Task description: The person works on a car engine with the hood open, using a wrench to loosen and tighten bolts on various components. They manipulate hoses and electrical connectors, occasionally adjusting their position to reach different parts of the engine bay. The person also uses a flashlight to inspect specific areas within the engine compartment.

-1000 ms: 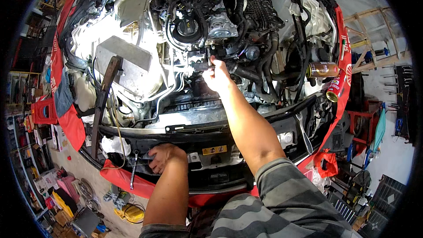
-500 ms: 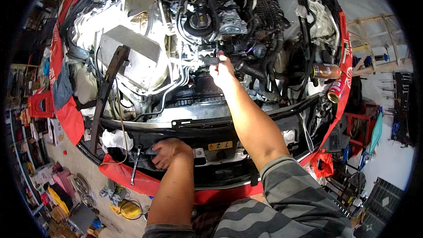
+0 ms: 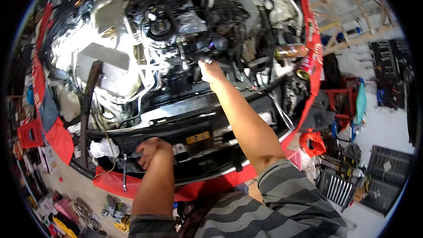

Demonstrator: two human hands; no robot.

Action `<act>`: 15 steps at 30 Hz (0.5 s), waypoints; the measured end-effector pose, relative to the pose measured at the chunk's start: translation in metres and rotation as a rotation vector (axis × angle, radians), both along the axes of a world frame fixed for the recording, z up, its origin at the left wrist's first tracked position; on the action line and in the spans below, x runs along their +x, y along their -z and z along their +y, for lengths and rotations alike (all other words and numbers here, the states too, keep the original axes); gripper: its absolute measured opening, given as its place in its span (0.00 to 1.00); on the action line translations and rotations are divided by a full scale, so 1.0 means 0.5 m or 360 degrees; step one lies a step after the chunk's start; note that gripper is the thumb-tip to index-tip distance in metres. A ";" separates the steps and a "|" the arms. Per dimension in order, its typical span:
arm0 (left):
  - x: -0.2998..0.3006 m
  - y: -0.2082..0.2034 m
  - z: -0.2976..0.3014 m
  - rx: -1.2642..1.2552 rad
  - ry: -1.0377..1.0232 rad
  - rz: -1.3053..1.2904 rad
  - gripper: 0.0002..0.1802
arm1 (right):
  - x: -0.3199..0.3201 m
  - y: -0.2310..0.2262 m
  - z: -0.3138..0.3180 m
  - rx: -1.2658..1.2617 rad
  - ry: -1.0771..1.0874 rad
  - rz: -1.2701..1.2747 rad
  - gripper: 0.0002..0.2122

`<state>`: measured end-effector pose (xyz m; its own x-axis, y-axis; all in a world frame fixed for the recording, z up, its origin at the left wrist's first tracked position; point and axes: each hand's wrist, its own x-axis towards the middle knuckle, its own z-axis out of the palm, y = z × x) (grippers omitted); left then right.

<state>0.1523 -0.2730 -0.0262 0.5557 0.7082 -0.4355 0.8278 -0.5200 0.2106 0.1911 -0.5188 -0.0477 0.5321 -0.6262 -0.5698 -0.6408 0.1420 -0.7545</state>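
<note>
Now that the curled right hand (image 3: 210,71) is farther from the bright fittings (image 3: 163,66) on the engine (image 3: 191,23), they lie uncovered — though blur hides whether it or the left hand (image 3: 152,152), at the front panel (image 3: 132,140), grips anything.

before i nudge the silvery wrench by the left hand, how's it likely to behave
The wrench looks like a slim, straight metal bar, so it should stay stiff. Its shiny surface may be slippery. Its lower end lies over the red cover, near that cover's outer edge, so a push could perhaps slide it off.
</note>
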 end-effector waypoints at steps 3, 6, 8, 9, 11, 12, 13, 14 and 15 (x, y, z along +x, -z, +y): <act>0.011 0.054 0.051 -0.0046 0.0043 0.0031 0.30 | -0.186 -0.157 0.042 -0.1025 -0.0162 -0.0668 0.11; 0.015 0.050 0.083 -0.0048 0.0006 0.0025 0.30 | -0.395 -0.194 -0.041 -0.1780 -0.0202 -0.0288 0.13; -0.001 0.054 0.090 0.0031 -0.0117 -0.0020 0.30 | -0.510 -0.139 -0.107 -0.1981 -0.0356 0.0147 0.16; -0.020 0.064 0.088 0.0108 -0.0217 -0.0063 0.30 | -0.569 -0.098 -0.136 -0.2306 -0.0498 0.0436 0.15; -0.062 0.094 0.089 0.0311 -0.0457 -0.0166 0.30 | -0.595 -0.063 -0.194 -0.2007 -0.0550 0.0210 0.15; -0.078 0.115 0.101 0.0407 -0.0578 -0.0215 0.30 | -0.579 -0.073 -0.196 -0.1921 -0.0645 0.0211 0.15; -0.087 0.086 0.079 0.0481 -0.0646 -0.0237 0.30 | -0.585 -0.070 -0.197 -0.1953 -0.0492 0.0246 0.13; -0.098 0.067 0.092 0.0239 -0.0649 -0.0407 0.28 | -0.576 -0.074 -0.194 -0.1882 -0.0494 0.0220 0.12; -0.110 0.034 0.095 0.0062 -0.0560 -0.0561 0.26 | -0.572 -0.073 -0.200 -0.1816 -0.0471 0.0258 0.11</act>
